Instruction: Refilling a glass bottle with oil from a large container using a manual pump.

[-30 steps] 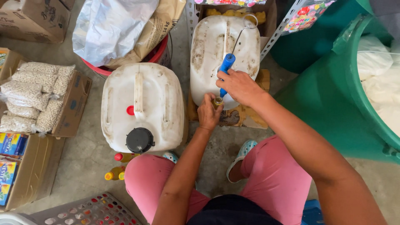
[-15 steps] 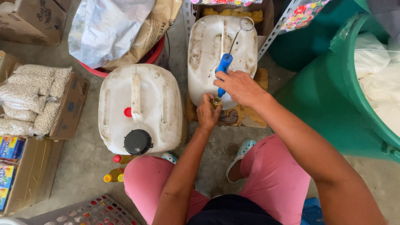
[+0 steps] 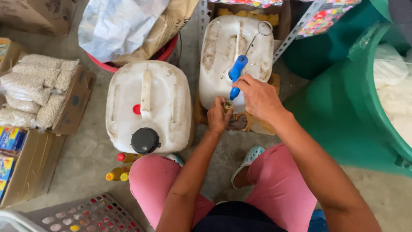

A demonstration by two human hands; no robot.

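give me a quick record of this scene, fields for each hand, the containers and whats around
left hand: holds a small bottle upright under the blue tap
right hand: on the blue tap's lower end
tapped jerrycan: white, stained, lying flat
near jerrycan: white, black cap, red plug
left side: cardboard box of bagged beans
right side: green barrel
floor by knee: small yellow bottles

The small bottle [image 3: 228, 105] is mostly hidden inside the left hand [image 3: 219, 115] — only its gold neck shows.

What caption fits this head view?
Left hand steadies a small bottle while right hand works a blue pump on a jerrycan.
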